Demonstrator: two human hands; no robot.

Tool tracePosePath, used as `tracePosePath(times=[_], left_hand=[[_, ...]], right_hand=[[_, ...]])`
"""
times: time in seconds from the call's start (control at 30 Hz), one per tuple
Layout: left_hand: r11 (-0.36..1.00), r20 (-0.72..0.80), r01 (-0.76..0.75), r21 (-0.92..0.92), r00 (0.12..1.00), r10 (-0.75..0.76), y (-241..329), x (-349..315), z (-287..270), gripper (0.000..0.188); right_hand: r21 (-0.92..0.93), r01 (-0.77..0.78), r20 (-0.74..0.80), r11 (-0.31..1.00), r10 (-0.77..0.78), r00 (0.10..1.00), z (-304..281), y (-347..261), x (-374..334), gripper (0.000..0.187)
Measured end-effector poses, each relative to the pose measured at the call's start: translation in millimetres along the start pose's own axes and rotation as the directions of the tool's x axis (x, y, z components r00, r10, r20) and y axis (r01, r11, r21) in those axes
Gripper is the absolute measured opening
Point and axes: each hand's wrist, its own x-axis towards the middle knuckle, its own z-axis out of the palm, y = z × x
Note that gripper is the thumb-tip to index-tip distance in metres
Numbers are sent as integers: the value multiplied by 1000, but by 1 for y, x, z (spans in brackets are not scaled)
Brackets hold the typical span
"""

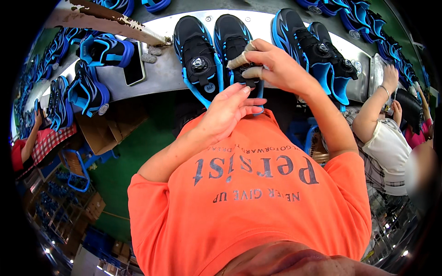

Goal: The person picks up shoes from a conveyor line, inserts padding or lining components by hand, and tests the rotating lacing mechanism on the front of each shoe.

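Observation:
Two black-and-blue sports shoes stand side by side before me with their heels toward my body. The left shoe [195, 43] shows a round lacing dial [199, 64] on its tongue. At the right shoe [231, 34], my right hand [274, 66] wears pale finger covers and closes its thumb and fingers around the lacing dial, which they partly hide. My left hand [230, 110] is at that shoe's heel, its fingers against the collar and the blue edge showing beside them; its grip is partly hidden.
Another pair of matching shoes [290, 32] stands to the right on the metal table [161, 87]. At left are a phone [134, 69], small grey lumps [149, 57], more shoes [106, 50] and a worn metal post [106, 20]. Co-workers' arms [375, 106] show at right; a cardboard box [103, 131] stands below.

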Motion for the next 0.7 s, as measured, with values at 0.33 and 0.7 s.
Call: tracePosePath(times=[0.33,0.7], left_hand=[[-89,294,-354,931,582,758,69,2,-51,23],[105,280,-438,893,723,632,84,16,-73,35]], right_hand=[[-71,-136,-256,988,114,960,-18,8,21,31],[-134,-165,-103,977,152,983,0,35,97,25]])
